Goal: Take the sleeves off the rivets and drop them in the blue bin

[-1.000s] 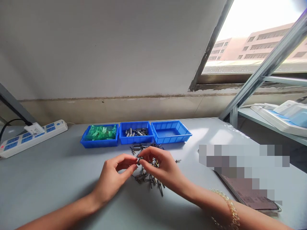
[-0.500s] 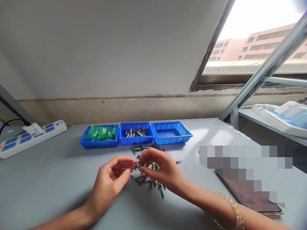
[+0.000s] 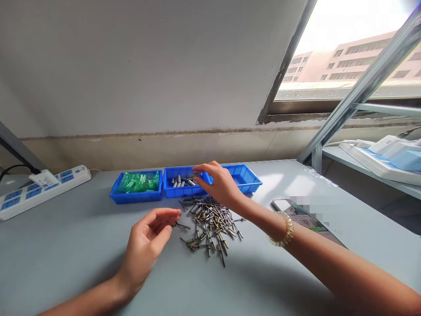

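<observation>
Pinching a small dark metal rivet with a thin stem (image 3: 183,226), the left hand (image 3: 146,248) was just off the left edge of the heap, thumb and fingers nearly closed, with the stem poking out to the right. The right hand (image 3: 222,182) was up over the middle one of three blue plastic bins, thumb and index a little apart at the tips; can't tell if that grip had hold of anything, since the short silvery metal cylinders (image 3: 179,181) were right behind it. Those lay jumbled in the middle blue plastic bin (image 3: 184,192). The left blue plastic bin (image 3: 136,199) had a crinkly green see-through plastic bag (image 3: 136,182) in it, and the right blue plastic bin (image 3: 251,187) was partly behind the hand. In front of the bins was a messy pile of silvery and brass-coloured metal rivets (image 3: 212,219), spread on the grey worktop (image 3: 82,245). A beaded, pale yellowish bracelet (image 3: 287,230) circled the right wrist, and a long white power strip with blue sockets (image 3: 70,177) sat far left.
</observation>
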A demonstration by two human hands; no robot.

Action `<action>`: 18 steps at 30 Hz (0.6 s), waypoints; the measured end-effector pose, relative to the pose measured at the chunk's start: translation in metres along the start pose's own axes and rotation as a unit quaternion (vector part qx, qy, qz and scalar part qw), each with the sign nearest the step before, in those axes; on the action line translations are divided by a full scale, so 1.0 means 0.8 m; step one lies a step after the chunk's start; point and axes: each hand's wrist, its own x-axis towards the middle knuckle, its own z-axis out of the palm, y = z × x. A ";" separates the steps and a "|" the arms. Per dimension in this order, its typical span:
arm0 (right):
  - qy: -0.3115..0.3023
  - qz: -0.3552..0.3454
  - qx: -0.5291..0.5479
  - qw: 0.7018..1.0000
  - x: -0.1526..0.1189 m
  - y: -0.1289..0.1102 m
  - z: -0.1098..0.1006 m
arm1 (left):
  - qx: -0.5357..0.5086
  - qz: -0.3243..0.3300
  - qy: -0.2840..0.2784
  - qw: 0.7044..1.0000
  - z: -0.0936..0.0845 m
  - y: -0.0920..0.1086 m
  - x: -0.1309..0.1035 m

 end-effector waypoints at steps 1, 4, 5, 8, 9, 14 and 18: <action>-0.005 -0.008 -0.018 1.000 0.004 0.001 0.001 | 0.006 -0.001 0.004 1.000 -0.001 0.000 0.000; -0.061 -0.045 -0.049 0.996 -0.003 -0.004 0.006 | 0.027 0.003 0.013 1.000 -0.002 0.002 0.000; -0.087 -0.058 -0.059 0.993 -0.009 -0.006 0.008 | 0.033 0.005 0.016 0.999 -0.002 0.002 0.000; -0.157 -0.092 -0.100 0.978 -0.029 -0.010 0.013 | 0.038 0.006 0.017 0.999 -0.001 0.001 -0.002; -0.172 -0.102 -0.116 0.973 -0.034 -0.010 0.014 | 0.038 0.006 0.015 0.999 -0.001 0.001 -0.002; -0.210 -0.147 -0.177 0.950 -0.034 -0.007 0.016 | 0.042 0.006 0.007 0.999 0.000 0.000 -0.003; -0.221 -0.168 -0.187 0.942 -0.027 -0.009 0.018 | 0.046 0.004 0.000 0.999 -0.002 0.000 -0.004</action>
